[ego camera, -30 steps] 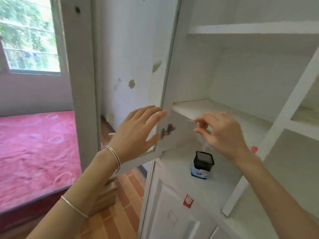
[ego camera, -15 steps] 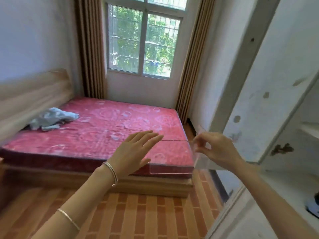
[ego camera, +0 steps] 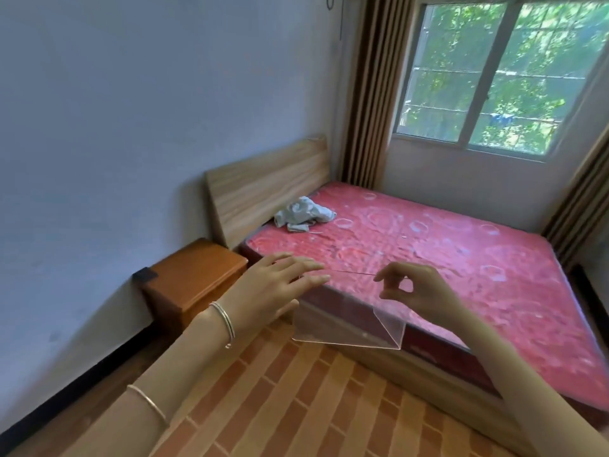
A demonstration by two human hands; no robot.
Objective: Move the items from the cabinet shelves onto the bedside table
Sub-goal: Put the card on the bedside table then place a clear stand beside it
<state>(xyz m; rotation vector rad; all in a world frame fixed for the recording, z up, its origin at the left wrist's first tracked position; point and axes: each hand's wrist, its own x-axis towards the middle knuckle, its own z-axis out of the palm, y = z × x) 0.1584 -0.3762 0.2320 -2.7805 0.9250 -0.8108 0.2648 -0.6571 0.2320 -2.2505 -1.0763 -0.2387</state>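
Bedroom corner: pink mattress (ego camera: 445, 255) at right, wooden bedside table (ego camera: 194, 278) against the blue wall at centre-left, top bare. Carrying a clear acrylic stand (ego camera: 349, 328) at centre frame, above the brick-pattern floor, well short of the table. Left hand (ego camera: 273, 291) pressing flat against its left edge, fingers extended; right hand (ego camera: 418, 291) pinching its top edge. Best keeping both grips steady, swinging left, lowering base-first. Versus half a second earlier: view swinging left, table coming into frame, cabinet door leaving it.
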